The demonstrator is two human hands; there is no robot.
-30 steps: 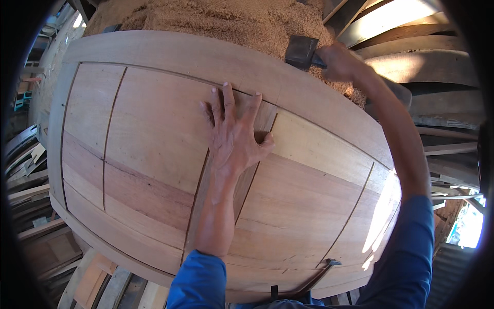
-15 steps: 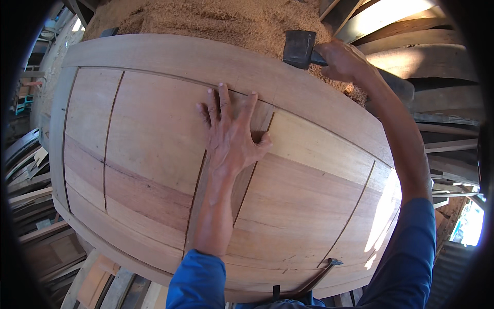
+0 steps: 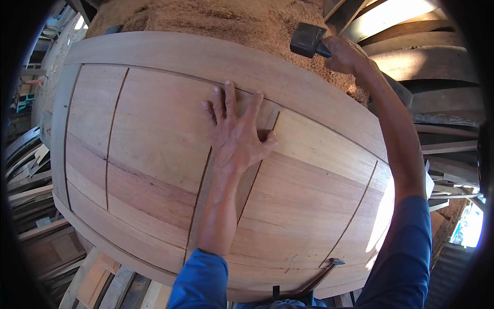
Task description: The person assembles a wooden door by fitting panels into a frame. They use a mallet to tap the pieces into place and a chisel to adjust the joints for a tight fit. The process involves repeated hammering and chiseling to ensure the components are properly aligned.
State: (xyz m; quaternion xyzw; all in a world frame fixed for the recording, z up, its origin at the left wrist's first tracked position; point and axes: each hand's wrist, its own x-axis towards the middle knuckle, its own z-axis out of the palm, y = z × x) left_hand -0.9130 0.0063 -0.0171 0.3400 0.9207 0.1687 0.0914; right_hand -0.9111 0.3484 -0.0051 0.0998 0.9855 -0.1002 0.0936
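Nearest, two blue sleeves (image 3: 203, 280) come up from the lower edge, and between them a thin dark metal tool (image 3: 321, 270) lies on the near rail of the wooden door (image 3: 154, 129), which rests flat and takes up most of the view. The door is a frame of pale rails around reddish-brown panels, with narrow dark gaps marking the joints between panels and uprights.

Further in, the left hand (image 3: 236, 134) lies palm down with fingers spread wide, holding nothing. It covers the top of the middle upright (image 3: 221, 201) where that piece meets the far rail (image 3: 216, 59), the thumb resting on the panel to the right. Judging by the flat, splayed press, it is steadying the upright and panel so that they do not shift or jump.

Beyond the far rail, the right hand (image 3: 345, 54) is closed around the handle of a dark-headed mallet (image 3: 307, 40), raised above the door's far edge and clear of the wood. The head hangs over the rail not far from the joint under the left hand, which suggests the grip and the press belong to the same joint.

Behind the door rises a heap of sawdust (image 3: 216, 18). Stacked curved timbers (image 3: 432, 56) lie off to the right, and loose boards (image 3: 31, 180) to the left.
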